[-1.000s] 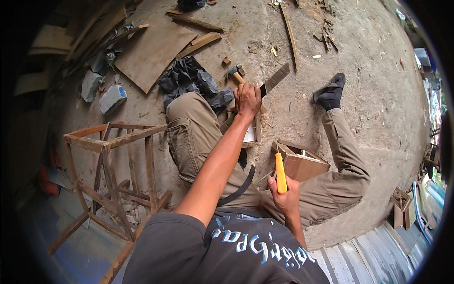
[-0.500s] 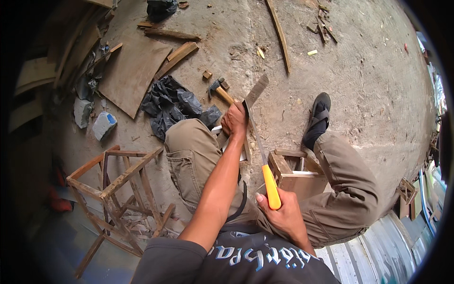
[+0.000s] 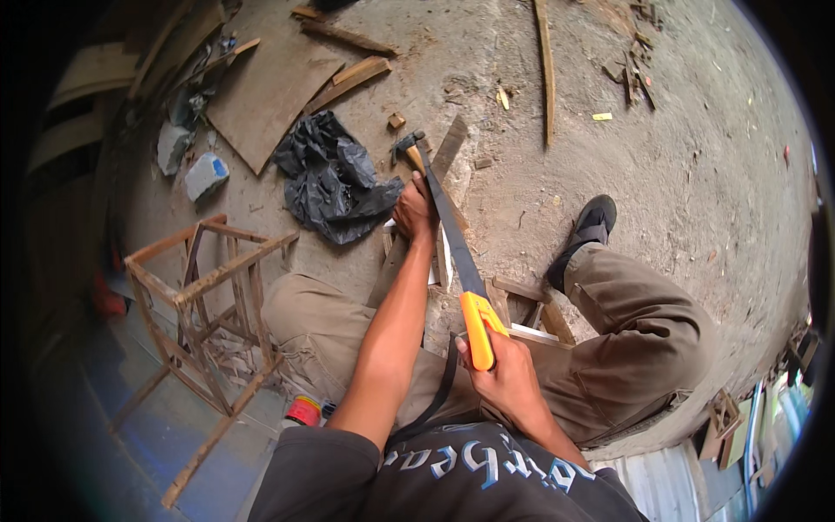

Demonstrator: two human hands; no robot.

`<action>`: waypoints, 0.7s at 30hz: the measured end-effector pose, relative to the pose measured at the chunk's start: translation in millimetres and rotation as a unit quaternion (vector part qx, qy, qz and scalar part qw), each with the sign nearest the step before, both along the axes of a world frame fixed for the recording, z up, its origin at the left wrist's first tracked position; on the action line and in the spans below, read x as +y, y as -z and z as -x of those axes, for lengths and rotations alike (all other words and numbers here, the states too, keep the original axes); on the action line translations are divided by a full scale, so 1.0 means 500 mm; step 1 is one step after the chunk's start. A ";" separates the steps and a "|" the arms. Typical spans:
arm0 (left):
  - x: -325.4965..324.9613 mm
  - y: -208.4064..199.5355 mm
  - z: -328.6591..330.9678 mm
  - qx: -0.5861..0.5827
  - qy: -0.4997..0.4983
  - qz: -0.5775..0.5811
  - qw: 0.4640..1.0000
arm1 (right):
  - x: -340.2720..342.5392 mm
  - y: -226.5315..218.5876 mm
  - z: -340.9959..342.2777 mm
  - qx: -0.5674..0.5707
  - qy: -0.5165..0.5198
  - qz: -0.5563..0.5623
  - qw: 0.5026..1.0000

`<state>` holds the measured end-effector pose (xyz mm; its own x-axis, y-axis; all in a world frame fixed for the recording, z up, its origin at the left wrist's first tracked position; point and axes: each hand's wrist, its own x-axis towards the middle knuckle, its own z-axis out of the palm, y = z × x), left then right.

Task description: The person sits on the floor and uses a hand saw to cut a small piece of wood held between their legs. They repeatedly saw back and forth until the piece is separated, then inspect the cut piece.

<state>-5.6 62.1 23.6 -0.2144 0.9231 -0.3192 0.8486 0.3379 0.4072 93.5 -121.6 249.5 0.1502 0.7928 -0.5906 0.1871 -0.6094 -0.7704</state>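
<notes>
Since half a second, the saw (image 3: pixel 470 274) has turned and its blade (image 3: pixel 454 230) shows me more flat face, so I judge it is not cutting now. My right grip (image 3: pixel 507 377) is closed on its yellow handle (image 3: pixel 481 335); my left grip (image 3: pixel 414 210), beside the blade, seems closed on the wooden slat (image 3: pixel 450 146). The hammer (image 3: pixel 409 143) is near.

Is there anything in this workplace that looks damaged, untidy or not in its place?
Yes, mainly untidiness: black plastic lies crumpled on the floor near the hammer, and wood scraps are scattered beyond. The grey block at left looks broken, with rough edges. The saw shows no clear damage.
</notes>
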 end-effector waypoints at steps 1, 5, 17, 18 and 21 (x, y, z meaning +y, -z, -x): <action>0.000 -0.008 -0.002 -0.005 0.000 -0.008 1.000 | -0.007 0.003 0.001 -0.006 -0.003 -0.006 1.000; -0.006 -0.021 -0.006 -0.022 0.001 -0.003 1.000 | -0.046 0.025 0.016 -0.024 0.010 -0.033 0.999; -0.119 -0.024 0.051 -0.015 0.269 -0.071 0.960 | -0.163 0.070 0.020 -0.060 0.068 -0.121 0.989; -0.136 -0.023 0.051 0.006 0.289 -0.089 0.953 | -0.174 0.069 0.018 -0.044 0.072 -0.130 0.988; -0.163 -0.029 0.053 -0.018 0.266 -0.058 0.962 | -0.192 0.077 0.025 -0.014 0.098 -0.142 0.985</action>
